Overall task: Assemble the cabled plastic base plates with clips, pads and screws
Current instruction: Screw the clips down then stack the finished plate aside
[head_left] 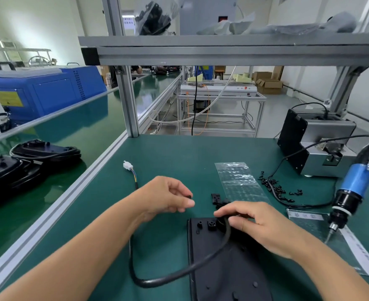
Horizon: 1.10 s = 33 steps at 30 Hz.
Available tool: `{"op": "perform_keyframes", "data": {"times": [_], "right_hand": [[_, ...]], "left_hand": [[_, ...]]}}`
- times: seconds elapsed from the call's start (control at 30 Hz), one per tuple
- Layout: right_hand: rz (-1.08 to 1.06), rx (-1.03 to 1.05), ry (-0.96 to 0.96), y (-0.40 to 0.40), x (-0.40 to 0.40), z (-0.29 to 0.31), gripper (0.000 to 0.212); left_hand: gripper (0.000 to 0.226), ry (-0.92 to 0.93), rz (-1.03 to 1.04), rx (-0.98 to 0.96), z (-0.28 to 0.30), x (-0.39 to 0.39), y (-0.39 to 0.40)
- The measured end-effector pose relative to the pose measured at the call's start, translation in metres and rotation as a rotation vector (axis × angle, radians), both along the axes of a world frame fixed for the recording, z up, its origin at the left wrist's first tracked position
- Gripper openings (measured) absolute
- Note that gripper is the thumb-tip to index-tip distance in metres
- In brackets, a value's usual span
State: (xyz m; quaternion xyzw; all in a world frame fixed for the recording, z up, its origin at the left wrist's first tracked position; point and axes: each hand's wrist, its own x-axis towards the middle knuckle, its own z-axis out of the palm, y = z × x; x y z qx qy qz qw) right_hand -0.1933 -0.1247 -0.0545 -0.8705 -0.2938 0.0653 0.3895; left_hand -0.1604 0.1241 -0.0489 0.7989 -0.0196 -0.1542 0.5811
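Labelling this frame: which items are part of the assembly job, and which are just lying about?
In the job:
- base plate with black cable
- small black part pinched by left hand
- right hand on the cable
- loose clips
- screws
- pad sheet
- electric screwdriver

Lying about:
- blue machine
- cardboard boxes
- bags on the shelf

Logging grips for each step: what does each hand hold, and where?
Left hand pinches a small black part at its fingertips. Right hand grips the cable at the plate's top.
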Motion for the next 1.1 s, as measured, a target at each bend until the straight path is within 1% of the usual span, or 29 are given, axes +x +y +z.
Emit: {"op": "perform_keyframes", "data": {"times": [0.03, 0.1, 0.17, 0.27, 0.4, 0.53, 0.73, 1.0, 1.1], "right_hand": [[-0.014, 0.033, 0.028, 0.002, 0.003, -0.001, 0.025], [-0.04, 0.111, 0.08, 0.005, 0.007, -0.003, 0.014], [-0.05, 0.159, 0.094, 0.008, 0.007, -0.005, 0.008], [-0.067, 0.181, 0.076, 0.012, 0.007, -0.008, 0.004], [-0.082, 0.189, 0.085, 0.014, 0.006, -0.009, 0.001], [-0.101, 0.195, 0.058, 0.018, 0.004, -0.006, 0.01], [-0.142, 0.196, 0.023, 0.023, -0.001, -0.005, 0.015], [-0.154, 0.2, 0.032, 0.024, -0.002, -0.005, 0.016], [-0.163, 0.199, 0.031, 0.024, -0.002, -0.006, 0.016]], "left_hand": [[0.016, 0.052, 0.004, -0.098, 0.004, -0.001, -0.003], [0.012, 0.114, -0.013, -0.221, 0.011, -0.002, -0.009], [0.01, 0.152, -0.042, -0.282, 0.016, -0.004, -0.015], [0.013, 0.2, -0.065, -0.341, 0.019, -0.008, -0.02], [0.012, 0.232, -0.039, -0.326, 0.019, -0.009, -0.022], [0.017, 0.238, -0.065, -0.329, 0.021, -0.009, -0.022], [0.015, 0.209, -0.164, -0.361, 0.02, -0.012, -0.025], [0.014, 0.123, -0.161, -0.279, 0.018, -0.017, -0.027], [0.014, 0.125, -0.156, -0.294, 0.017, -0.018, -0.027]]}}
